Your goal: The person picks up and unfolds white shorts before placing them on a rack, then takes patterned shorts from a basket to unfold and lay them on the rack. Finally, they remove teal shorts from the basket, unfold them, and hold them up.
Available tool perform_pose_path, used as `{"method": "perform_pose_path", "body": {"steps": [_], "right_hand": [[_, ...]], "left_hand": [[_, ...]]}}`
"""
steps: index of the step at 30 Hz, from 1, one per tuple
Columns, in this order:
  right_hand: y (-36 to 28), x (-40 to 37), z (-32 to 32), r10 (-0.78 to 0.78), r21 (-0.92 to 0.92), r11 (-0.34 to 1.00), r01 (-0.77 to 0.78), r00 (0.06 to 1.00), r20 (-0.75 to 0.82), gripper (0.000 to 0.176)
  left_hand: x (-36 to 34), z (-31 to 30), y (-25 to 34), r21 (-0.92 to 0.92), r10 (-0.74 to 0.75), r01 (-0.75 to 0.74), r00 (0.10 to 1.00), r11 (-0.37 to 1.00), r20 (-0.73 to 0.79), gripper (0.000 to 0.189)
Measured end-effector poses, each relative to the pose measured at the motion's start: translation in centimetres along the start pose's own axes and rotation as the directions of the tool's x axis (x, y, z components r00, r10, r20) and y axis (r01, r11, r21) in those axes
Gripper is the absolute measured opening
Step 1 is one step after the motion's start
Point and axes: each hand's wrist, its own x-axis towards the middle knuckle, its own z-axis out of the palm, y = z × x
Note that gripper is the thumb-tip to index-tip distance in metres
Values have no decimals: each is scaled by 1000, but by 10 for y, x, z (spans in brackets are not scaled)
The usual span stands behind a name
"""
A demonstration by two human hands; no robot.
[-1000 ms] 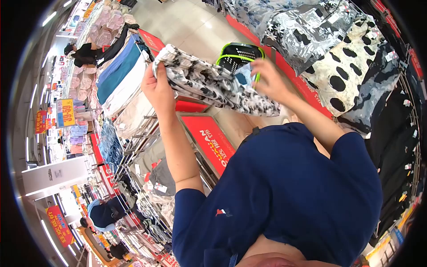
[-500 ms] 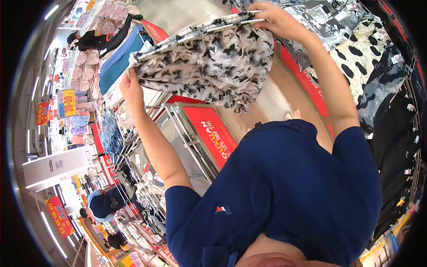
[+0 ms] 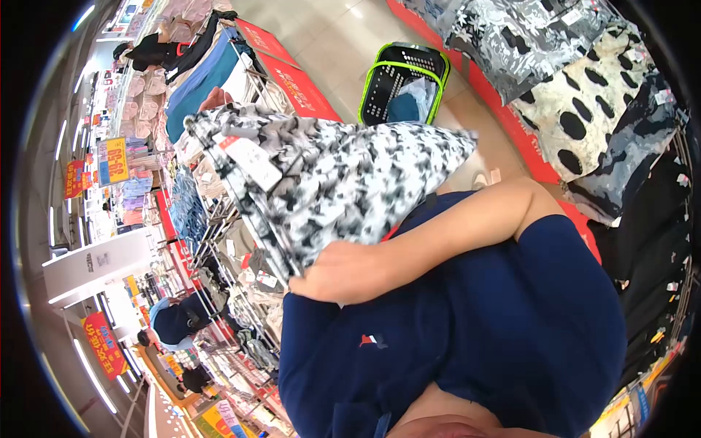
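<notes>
A pair of black-and-white patterned shorts (image 3: 372, 164) is spread sideways in front of my body. My left hand (image 3: 215, 99) is at the far end of the waistband, mostly hidden behind the cloth, with just some fingers showing. Closed on the near end of the waistband is my right hand (image 3: 339, 274), its arm crossing in front of my chest. A white paper tag (image 3: 250, 162) with a red top hangs on the outside of the shorts, beside the waistband. The loose fabric points away to the right and looks slightly blurred.
A black shopping basket (image 3: 376, 91) with a green rim stands on the floor ahead, with folded cloth inside. Patterned clothes (image 3: 584, 102) hang on the right over a red-sided display. Left are clothes racks (image 3: 219, 226), and people (image 3: 179, 321) stand farther off.
My right hand has swung from the upper right down and across to my chest, turning the shorts around. Their tagged outer side now faces me. The basket has come into view.
</notes>
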Motion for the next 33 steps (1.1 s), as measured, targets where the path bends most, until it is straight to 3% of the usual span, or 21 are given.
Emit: {"method": "perform_pose_path", "body": {"steps": [3,6,9,10,12,14,15,16,17,18,19,21,24,25,27,28,29,30,31,33], "right_hand": [[-5,12,14,-66,114,991,75,995,-81,14],[-6,13,9,-66,96,993,73,995,-76,17],[1,3,-3,-22,156,987,35,996,-83,25],[2,1,-12,74,144,986,-79,996,42,34],[10,-21,-29,107,93,990,-102,993,-50,38],[21,-45,-47,142,-102,982,-159,977,-158,38],[20,-56,-68,235,-140,956,-258,959,-161,36],[28,-65,-80,141,-296,925,-238,939,-313,35],[33,-77,-93,167,-328,887,-325,888,-428,33],[42,-90,-110,112,-375,865,-334,856,-505,32],[47,-100,-120,158,-322,859,-398,804,-573,31],[52,-122,-136,94,-399,822,-406,789,-608,29],[49,-146,-145,29,-484,812,-327,850,-526,30],[47,-153,-145,35,-492,812,-315,867,-497,31],[41,-167,-144,66,-494,819,-291,903,-424,32],[37,-173,-145,87,-489,827,-278,922,-377,32],[35,-178,-144,104,-483,836,-261,939,-327,32],[32,-182,-141,119,-460,846,-270,936,-331,32],[30,-186,-138,157,-428,859,-282,939,-304,32],[27,-192,-133,222,-370,876,-308,940,-258,33]], "left_hand": [[-54,6,-35,-153,-187,207,973,966,137,30],[-69,8,-37,-209,-181,226,960,952,214,32],[-48,4,-7,-210,-30,89,962,974,270,35],[-33,2,10,-206,54,8,954,978,294,36],[3,-3,43,-197,225,-157,891,968,394,38],[34,-14,69,-113,358,-346,813,931,459,41],[26,-14,69,144,432,-468,873,872,226,32],[15,-13,73,410,533,-484,846,773,-8,24],[2,-9,75,647,645,-389,734,656,-213,16],[-12,2,79,816,705,-350,702,459,-96,18],[-31,-20,93,968,631,-209,772,138,77,21],[-72,9,94,933,487,-275,863,234,132,19],[-121,-13,85,773,302,-233,951,589,57,22],[-137,-10,80,850,303,-205,951,484,57,34],[-176,20,65,878,224,-34,971,478,-85,45],[-186,29,70,936,-11,-82,996,343,91,46],[-192,36,72,959,-263,-171,937,225,229,48],[-195,42,63,925,-337,-236,881,297,333,49],[-197,61,60,925,-483,-94,831,367,276,51],[-209,68,52,953,-650,-19,727,303,221,42]]}}
